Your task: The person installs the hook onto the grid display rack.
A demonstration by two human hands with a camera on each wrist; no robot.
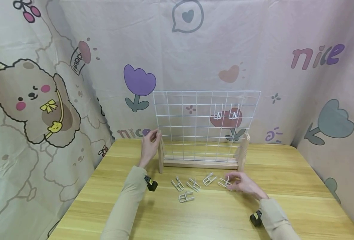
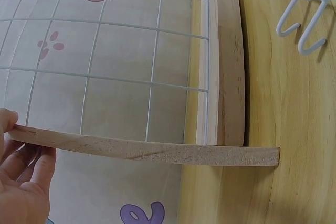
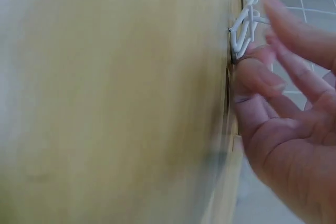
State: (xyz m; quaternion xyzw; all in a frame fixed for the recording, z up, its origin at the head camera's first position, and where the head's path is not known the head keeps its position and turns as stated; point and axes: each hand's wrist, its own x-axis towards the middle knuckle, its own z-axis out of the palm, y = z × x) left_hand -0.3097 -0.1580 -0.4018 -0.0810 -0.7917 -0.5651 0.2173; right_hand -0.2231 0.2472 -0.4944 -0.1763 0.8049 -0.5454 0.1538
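My left hand point(image 1: 151, 145) grips the top of the left wooden upright point(image 2: 131, 148) of a stand that carries a white wire grid point(image 1: 205, 125). In the left wrist view, its thumb and fingers lie on opposite sides of the wood. Low over the table, my right hand point(image 1: 242, 183) is around a white wire hook point(image 1: 224, 182), the rightmost of those on the table. A gap shows between the right thumb and fingers point(image 3: 257, 77), with the hook right at the fingertips. Two white double hooks point(image 1: 217, 113) hang at the grid's upper right.
Several more white hooks point(image 1: 193, 184) lie loose on the wooden table point(image 1: 177, 220), in front of the stand's wooden base bar point(image 1: 199, 163). A printed curtain point(image 1: 105, 66) encloses the table's back and sides.
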